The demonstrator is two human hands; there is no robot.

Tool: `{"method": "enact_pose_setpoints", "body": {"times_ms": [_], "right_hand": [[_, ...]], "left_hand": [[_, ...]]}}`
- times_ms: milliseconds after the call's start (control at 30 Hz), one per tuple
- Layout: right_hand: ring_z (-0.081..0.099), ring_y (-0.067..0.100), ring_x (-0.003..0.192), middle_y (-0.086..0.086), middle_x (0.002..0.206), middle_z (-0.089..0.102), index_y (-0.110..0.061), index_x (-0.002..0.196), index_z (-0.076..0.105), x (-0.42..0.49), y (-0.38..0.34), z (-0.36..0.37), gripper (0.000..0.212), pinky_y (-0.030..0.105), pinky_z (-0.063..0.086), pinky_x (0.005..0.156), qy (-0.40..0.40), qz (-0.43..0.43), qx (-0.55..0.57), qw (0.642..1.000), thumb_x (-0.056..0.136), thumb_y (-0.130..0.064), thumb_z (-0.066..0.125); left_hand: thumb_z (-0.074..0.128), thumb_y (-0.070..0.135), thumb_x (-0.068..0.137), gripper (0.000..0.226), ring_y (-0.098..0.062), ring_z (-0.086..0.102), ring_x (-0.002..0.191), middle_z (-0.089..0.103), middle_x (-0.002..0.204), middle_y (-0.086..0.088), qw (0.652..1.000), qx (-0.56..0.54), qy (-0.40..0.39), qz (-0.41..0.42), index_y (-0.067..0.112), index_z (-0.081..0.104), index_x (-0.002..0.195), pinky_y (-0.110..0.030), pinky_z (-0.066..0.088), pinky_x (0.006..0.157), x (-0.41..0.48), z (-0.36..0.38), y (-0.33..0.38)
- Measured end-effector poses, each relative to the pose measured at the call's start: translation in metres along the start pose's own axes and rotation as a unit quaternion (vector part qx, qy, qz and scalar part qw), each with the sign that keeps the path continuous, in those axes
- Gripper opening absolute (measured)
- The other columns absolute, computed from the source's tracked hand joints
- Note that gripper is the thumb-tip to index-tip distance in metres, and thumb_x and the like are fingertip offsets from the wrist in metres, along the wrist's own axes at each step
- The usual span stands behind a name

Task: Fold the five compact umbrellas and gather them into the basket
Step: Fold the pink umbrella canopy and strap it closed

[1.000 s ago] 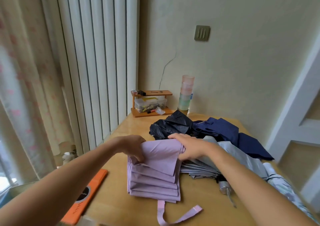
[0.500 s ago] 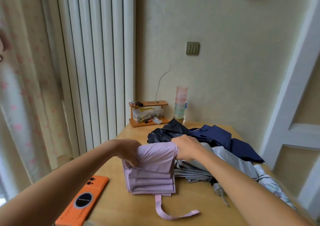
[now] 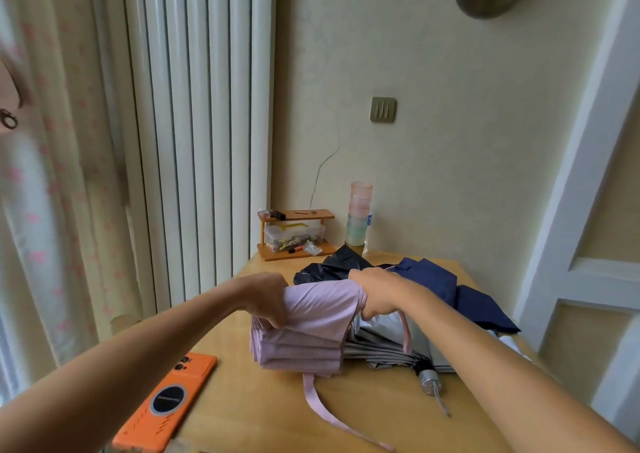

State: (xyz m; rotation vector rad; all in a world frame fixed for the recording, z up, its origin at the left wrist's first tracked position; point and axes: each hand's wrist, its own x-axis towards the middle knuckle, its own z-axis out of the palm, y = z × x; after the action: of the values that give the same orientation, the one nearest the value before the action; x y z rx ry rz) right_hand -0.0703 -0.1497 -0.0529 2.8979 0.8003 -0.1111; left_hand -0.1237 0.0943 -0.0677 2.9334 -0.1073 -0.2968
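Head view: I see left grip (image 3: 268, 296) and right grip (image 3: 379, 293) both clenched on lilac umbrella (image 3: 308, 334), pleated bundle between them, resting on surface (image 3: 249, 407). I judge fabric light, soft, slippery; best held at both ends. Strap (image 3: 320, 404) dangles below.

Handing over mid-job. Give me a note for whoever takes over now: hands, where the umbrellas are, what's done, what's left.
Left hand grips the left end of the pleated lilac fabric umbrella; right hand grips its right end. It rests on the wooden table, its long strap trailing loose.
Silver-grey umbrella lies beside it; black umbrella and navy blue umbrella lie crumpled behind.
Done: lilac canopy pleated. No basket in view.
Left: roll and strap lilac, fold the others, basket them all.
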Motion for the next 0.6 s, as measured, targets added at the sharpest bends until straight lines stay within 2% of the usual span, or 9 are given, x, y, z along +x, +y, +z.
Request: {"method": "enact_pose_setpoints", "body": {"times_ms": [67, 100, 133, 200, 267, 333, 400, 500, 600], "right_hand": [[0.051, 0.025, 0.093, 0.011, 0.124, 0.047, -0.024, 0.152, 0.024, -0.005, 0.002, -0.019, 0.088, 0.038, 0.045, 0.069, -0.079, 0.006, 0.024, 0.997, 0.082, -0.02, 0.077], [0.054, 0.024, 0.095, 0.012, 0.134, 0.044, -0.029, 0.16, 0.009, -0.008, 0.0, -0.029, 0.1, 0.038, 0.048, 0.073, -0.088, -0.002, 0.038, 0.995, 0.085, -0.023, 0.075], [0.056, 0.024, 0.104, 0.011, 0.143, 0.04, -0.032, 0.162, 0.002, -0.012, -0.006, -0.039, 0.102, 0.037, 0.051, 0.08, -0.071, -0.026, 0.058, 0.996, 0.088, -0.026, 0.072], [0.045, 0.024, 0.136, 0.004, 0.161, 0.03, -0.03, 0.164, 0.01, -0.013, -0.024, -0.049, 0.093, 0.04, 0.045, 0.104, -0.003, -0.082, 0.089, 0.993, 0.091, -0.038, 0.067], [0.045, 0.026, 0.137, 0.003, 0.152, 0.043, -0.025, 0.156, 0.034, -0.01, -0.043, -0.043, 0.079, 0.041, 0.045, 0.106, 0.026, -0.107, 0.078, 0.991, 0.088, -0.049, 0.068], [0.056, 0.028, 0.11, 0.004, 0.119, 0.057, -0.021, 0.126, 0.051, -0.005, -0.052, -0.03, 0.056, 0.042, 0.052, 0.084, 0.02, -0.102, 0.041, 0.994, 0.083, -0.051, 0.071], [0.053, 0.027, 0.09, -0.001, 0.098, 0.052, -0.025, 0.103, 0.041, -0.002, -0.052, -0.019, 0.045, 0.037, 0.042, 0.066, 0.035, -0.087, -0.01, 0.996, 0.08, -0.045, 0.073], [0.053, 0.028, 0.083, -0.001, 0.09, 0.049, -0.024, 0.099, 0.04, -0.003, -0.048, -0.013, 0.04, 0.036, 0.037, 0.064, 0.097, -0.066, -0.06, 0.991, 0.078, -0.031, 0.073], [0.053, 0.028, 0.082, -0.002, 0.084, 0.046, -0.024, 0.099, 0.046, -0.003, -0.047, -0.009, 0.036, 0.036, 0.037, 0.066, 0.093, -0.051, -0.062, 0.992, 0.077, -0.031, 0.075]], "left_hand": [[0.08, 0.023, 0.073, 0.035, -0.015, 0.065, 0.076, 0.076, 0.097, -0.005, 1.0, 0.02, 0.012, 0.003, 0.01, 0.072, 0.104, -0.024, 0.052, 0.063, 0.001, -0.003, 0.002], [0.08, 0.024, 0.073, 0.036, -0.016, 0.065, 0.076, 0.076, 0.098, -0.006, 1.0, 0.024, 0.013, 0.003, 0.01, 0.071, 0.104, -0.027, 0.055, 0.067, 0.002, -0.003, 0.004], [0.08, 0.025, 0.073, 0.037, -0.017, 0.065, 0.077, 0.075, 0.098, -0.007, 1.0, 0.026, 0.015, 0.003, 0.009, 0.071, 0.104, -0.029, 0.057, 0.07, 0.003, -0.003, 0.005], [0.081, 0.026, 0.073, 0.037, -0.018, 0.064, 0.078, 0.075, 0.099, -0.008, 0.999, 0.029, 0.02, 0.007, 0.009, 0.071, 0.105, -0.03, 0.055, 0.069, 0.003, -0.004, 0.008], [0.081, 0.026, 0.073, 0.037, -0.018, 0.063, 0.078, 0.075, 0.1, -0.008, 0.999, 0.027, 0.028, 0.014, 0.01, 0.071, 0.105, -0.028, 0.051, 0.066, 0.002, -0.007, 0.012], [0.081, 0.026, 0.073, 0.037, -0.018, 0.063, 0.078, 0.075, 0.1, -0.008, 0.999, 0.021, 0.028, 0.022, 0.01, 0.071, 0.105, -0.027, 0.049, 0.064, 0.001, -0.009, 0.013], [0.081, 0.026, 0.073, 0.038, -0.017, 0.065, 0.08, 0.075, 0.1, -0.008, 1.0, 0.013, 0.019, 0.021, 0.01, 0.071, 0.106, -0.026, 0.052, 0.067, 0.0, -0.01, 0.01], [0.085, 0.036, 0.072, 0.048, -0.017, 0.07, 0.092, 0.074, 0.103, -0.002, 1.0, -0.005, 0.007, 0.011, 0.016, 0.069, 0.112, -0.03, 0.059, 0.081, -0.002, -0.008, 0.002], [0.086, 0.061, 0.066, 0.076, -0.018, 0.068, 0.1, 0.072, 0.113, 0.0, 0.999, -0.032, -0.039, 0.01, 0.019, 0.065, 0.125, -0.034, 0.057, 0.093, 0.0, -0.007, 0.0]]}}
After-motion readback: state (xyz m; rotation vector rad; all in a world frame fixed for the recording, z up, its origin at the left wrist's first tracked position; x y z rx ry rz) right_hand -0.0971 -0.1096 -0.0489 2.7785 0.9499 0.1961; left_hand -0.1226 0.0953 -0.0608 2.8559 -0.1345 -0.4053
